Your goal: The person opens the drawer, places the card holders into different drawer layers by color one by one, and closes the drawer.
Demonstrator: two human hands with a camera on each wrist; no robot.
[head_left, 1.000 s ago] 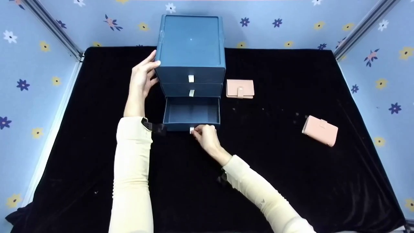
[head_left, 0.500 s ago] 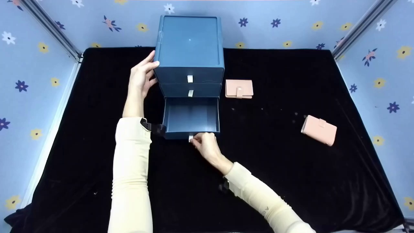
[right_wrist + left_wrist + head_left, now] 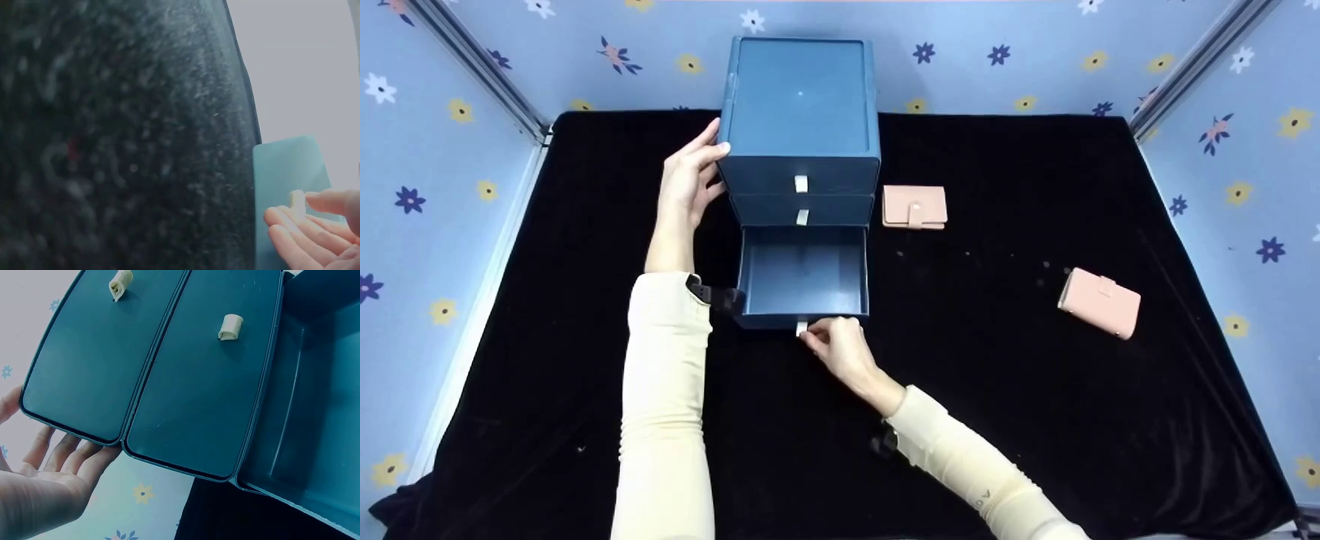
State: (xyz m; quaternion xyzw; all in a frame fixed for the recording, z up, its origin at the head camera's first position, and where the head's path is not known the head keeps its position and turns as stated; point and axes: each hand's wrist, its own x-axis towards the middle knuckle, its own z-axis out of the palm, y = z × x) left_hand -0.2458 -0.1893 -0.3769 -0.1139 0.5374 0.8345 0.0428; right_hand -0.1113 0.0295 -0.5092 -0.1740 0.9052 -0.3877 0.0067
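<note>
A blue drawer cabinet has three drawers, each with a white pull tab. Its bottom drawer is pulled far out, and nothing lies inside it. My right hand pinches that drawer's tab between thumb and fingers. Against the cabinet's left side rests my left hand, its thumb at the top front corner. The left wrist view has the fingers of the left hand extended along the cabinet's side. The upper two drawers are closed.
A pink wallet with a strap lies just right of the cabinet. Farther right is a second pink wallet, turned at an angle. Black cloth covers the table, and flowered panels stand round it.
My right hand has drawn the bottom drawer farther out toward me, by its tab. The left hand stays on the cabinet's side.
</note>
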